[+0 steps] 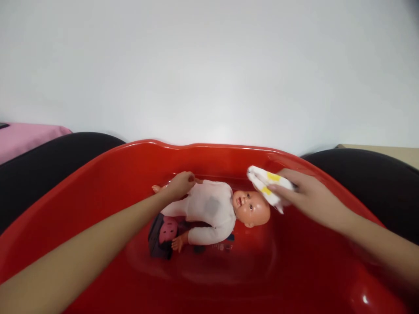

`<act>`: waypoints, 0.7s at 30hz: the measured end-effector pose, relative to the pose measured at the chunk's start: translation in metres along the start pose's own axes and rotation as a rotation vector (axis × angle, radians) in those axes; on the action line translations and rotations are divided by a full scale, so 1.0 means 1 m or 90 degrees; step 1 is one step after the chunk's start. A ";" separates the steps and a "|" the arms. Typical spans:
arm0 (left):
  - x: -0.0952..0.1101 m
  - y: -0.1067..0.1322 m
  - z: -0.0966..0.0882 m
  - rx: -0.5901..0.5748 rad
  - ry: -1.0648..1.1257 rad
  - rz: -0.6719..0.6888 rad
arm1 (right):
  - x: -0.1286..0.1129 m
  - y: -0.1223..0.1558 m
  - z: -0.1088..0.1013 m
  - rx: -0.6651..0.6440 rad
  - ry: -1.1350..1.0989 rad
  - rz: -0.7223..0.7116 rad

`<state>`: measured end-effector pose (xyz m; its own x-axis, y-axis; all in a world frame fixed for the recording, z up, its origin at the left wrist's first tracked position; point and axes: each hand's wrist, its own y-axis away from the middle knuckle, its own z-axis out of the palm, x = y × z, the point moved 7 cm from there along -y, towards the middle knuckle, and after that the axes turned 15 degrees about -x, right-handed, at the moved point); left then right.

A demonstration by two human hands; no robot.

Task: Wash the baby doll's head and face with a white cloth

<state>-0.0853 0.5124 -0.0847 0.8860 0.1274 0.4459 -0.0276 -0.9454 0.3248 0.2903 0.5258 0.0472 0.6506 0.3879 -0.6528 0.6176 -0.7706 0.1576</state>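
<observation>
A baby doll (209, 205) with a bald plastic head and a white soft body lies on its back in a red tub (196, 279), its head toward the right. My left hand (180, 185) is closed at the doll's far hand, with the fingertips partly hidden. Held in my right hand (303, 192) is a folded white cloth (270, 185) with yellow patches, just above and beside the doll's head. Some motion blur softens the right hand and the cloth. Whether the cloth touches the head I cannot tell.
A pink face print (167, 230) with a dark surround shows on the tub floor beside the doll. Black rounded shapes (366, 174) flank the tub. Pink fabric (29, 137) lies at the far left, and a pale wall (209, 69) rises behind.
</observation>
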 end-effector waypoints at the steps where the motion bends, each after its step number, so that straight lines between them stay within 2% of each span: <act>1: -0.003 -0.012 0.000 0.014 -0.009 0.004 | -0.006 -0.021 0.002 0.033 0.061 -0.015; 3: -0.009 -0.032 0.006 0.012 -0.021 0.007 | -0.013 -0.065 0.016 0.040 0.190 -0.034; 6: -0.017 -0.050 0.021 -0.030 -0.014 -0.001 | -0.003 -0.123 0.051 -0.073 0.334 -0.006; 8: -0.021 -0.056 0.029 -0.049 -0.002 -0.002 | 0.011 -0.144 0.071 -0.141 0.372 0.033; 11: -0.029 -0.058 0.038 -0.068 0.001 -0.022 | 0.029 -0.152 0.091 -0.203 0.384 0.069; 15: -0.039 -0.056 0.049 -0.082 0.005 -0.048 | 0.033 -0.144 0.105 -0.249 0.401 0.038; 18: -0.044 -0.059 0.054 -0.089 0.017 -0.061 | 0.024 -0.144 0.107 -0.235 0.440 0.004; 21: -0.047 -0.069 0.058 -0.105 0.061 -0.064 | 0.012 -0.155 0.107 -0.188 0.406 0.020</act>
<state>-0.0978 0.5546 -0.1766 0.8405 0.2537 0.4787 -0.0233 -0.8658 0.4998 0.1556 0.5958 -0.0643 0.7464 0.6584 -0.0967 0.6298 -0.6520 0.4222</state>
